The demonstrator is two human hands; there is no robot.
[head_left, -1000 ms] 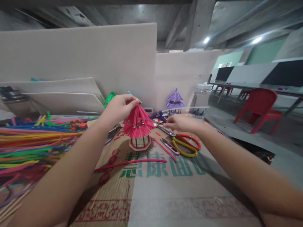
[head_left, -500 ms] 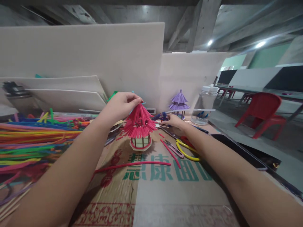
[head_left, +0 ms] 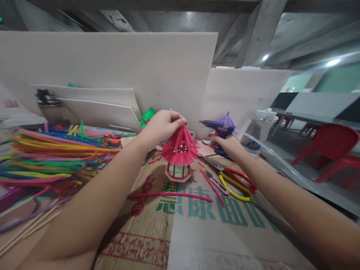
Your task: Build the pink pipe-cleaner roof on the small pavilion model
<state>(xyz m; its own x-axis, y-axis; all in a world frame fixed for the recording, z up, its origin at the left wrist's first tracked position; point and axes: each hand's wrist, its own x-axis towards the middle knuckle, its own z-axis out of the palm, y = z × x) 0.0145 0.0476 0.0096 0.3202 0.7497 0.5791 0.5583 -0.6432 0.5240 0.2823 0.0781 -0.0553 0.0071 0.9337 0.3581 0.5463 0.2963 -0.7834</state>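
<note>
A small pavilion model with a two-tiered red pipe-cleaner roof stands on the cardboard, its base pale with a red rim. My left hand pinches the tip of that roof from above. In my right hand is a blue glue gun, nozzle pointing left, with a long clear glue stick trailing from its back. Beneath my right forearm lie scissors with red and yellow handles and small pink thread snips. A red pipe cleaner lies in front of the model.
Bundles of coloured pipe cleaners cover the left side, near wooden sticks. Behind stand a green model, a purple model and a clear bottle. White boards wall off the back; a red chair stands at right.
My right hand has lifted the glue gun off the table and turned it, nozzle to the left. My left hand stays on the roof tip. The view has shifted left.
</note>
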